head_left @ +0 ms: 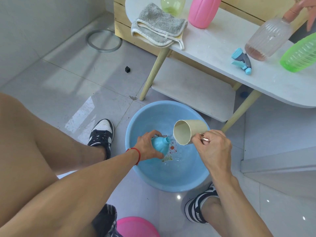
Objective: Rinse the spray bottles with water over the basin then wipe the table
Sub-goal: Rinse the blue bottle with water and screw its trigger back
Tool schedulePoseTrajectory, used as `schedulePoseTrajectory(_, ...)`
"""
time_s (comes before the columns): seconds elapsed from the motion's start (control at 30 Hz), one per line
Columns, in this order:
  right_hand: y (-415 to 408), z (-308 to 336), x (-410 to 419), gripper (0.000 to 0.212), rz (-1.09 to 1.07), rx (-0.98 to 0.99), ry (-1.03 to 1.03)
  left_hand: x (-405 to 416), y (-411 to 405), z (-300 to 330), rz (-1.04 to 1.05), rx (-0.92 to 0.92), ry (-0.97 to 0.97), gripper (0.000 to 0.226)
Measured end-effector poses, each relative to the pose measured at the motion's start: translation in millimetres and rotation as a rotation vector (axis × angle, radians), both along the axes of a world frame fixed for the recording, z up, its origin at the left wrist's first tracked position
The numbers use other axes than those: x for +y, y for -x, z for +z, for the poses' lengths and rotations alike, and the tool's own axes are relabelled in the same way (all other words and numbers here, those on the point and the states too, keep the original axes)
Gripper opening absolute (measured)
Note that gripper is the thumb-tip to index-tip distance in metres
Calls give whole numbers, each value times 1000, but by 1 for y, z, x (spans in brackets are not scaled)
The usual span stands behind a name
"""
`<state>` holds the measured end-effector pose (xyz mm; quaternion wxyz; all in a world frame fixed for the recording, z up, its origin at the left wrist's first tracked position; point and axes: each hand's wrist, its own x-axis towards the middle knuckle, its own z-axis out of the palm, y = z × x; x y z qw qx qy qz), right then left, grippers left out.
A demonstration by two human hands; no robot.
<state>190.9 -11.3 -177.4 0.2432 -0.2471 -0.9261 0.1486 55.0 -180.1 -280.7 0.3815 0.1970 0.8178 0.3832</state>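
while left hand (147, 147) grips bottle (158, 145), cup (189, 131) tilts.

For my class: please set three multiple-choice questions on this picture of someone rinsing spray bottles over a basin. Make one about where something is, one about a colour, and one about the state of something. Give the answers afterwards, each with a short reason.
1. Where does the grey cloth lie?
A. in the basin
B. on the table's corner
C. on the floor

2. What colour is the basin?
A. blue
B. pink
C. white

3. How is the beige cup held?
A. upright on the table
B. upside down on the floor
C. tipped on its side above the basin

Answers:
1 B: the folded cloth hangs over the edge of the white table.
2 A: its rim and wall are light blue.
3 C: the right hand grips the cup's handle, mouth turned toward the blue bottle that the left hand holds.
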Motion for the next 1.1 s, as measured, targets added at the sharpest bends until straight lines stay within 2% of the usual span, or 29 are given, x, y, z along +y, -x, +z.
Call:
schedulePoseTrajectory(0.2,-1,-3,3,51,11,57,-55,0,-1,1,3,-7,0,79)
schedulePoseTrajectory(0.33,-1,-6,5,40,9,85,-98,-1,-2,1,0,-15,-1,80)
schedulePoseTrajectory(1.1,-2,-1,7,30,203,177,-440,1,-2,4,-24,-29,38,77)
